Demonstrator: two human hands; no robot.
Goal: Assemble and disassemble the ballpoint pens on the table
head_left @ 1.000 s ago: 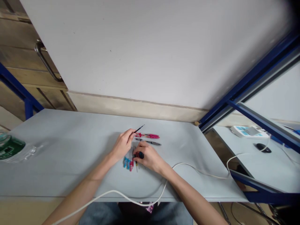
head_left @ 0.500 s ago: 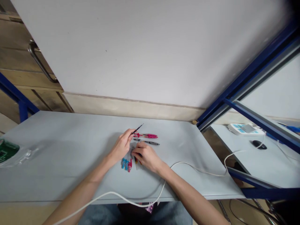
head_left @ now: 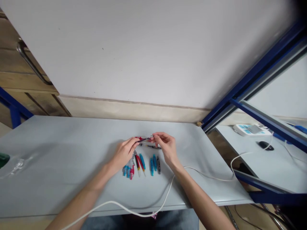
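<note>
Our left hand [head_left: 124, 152] and right hand [head_left: 166, 145] pinch one thin pen refill [head_left: 144, 139] between fingertips, above loose pen parts [head_left: 141, 163] mid-desk [head_left: 59, 153].

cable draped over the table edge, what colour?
White cable, clearest in the head view, running past the right hand.

No text or label can be read.
</note>
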